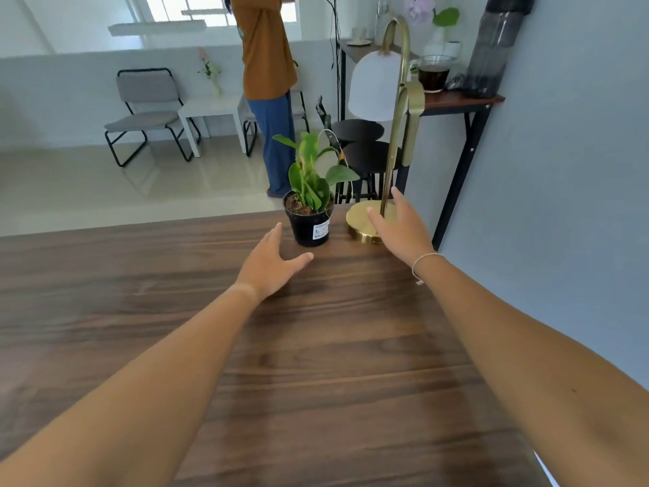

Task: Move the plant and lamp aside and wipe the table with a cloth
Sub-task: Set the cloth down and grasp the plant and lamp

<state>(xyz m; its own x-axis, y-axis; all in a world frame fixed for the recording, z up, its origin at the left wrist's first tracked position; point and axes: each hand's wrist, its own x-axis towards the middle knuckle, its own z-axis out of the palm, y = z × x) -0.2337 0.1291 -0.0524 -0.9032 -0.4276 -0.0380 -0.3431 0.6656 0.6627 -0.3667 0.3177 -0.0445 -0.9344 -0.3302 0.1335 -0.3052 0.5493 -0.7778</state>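
Both your hands are out over the counter (pixel 316 346), reaching for the far right corner. Your left hand (pixel 270 267) is spread wide, holding nothing, just short of the plant (pixel 309 191) in its black pot. Your right hand (pixel 400 224) is also spread and holding nothing, fingers over the brass base of the lamp (pixel 389 135), thumb and forefinger either side of the stem; whether it touches the base yet I cannot tell.

Plant and lamp stand just beside each other, close to the far edge. No cloth shows anywhere in view, so you will have to find one before wiping.

What could go wrong, as I judge it:
- The lamp is tall, with its white shade hung high off a curved neck. Lift it by the base alone and it may tip; take the stem.
- A thin cord seems to run behind the plant's leaves. If it belongs to the lamp, it could snag and drag the pot over.
- The pot is light plastic near the edge; a push instead of a lift could send it to the floor.

The counter is dark wood grain, otherwise bare. A grey wall runs along your right, and a person (pixel 268 82) stands beyond the far edge.
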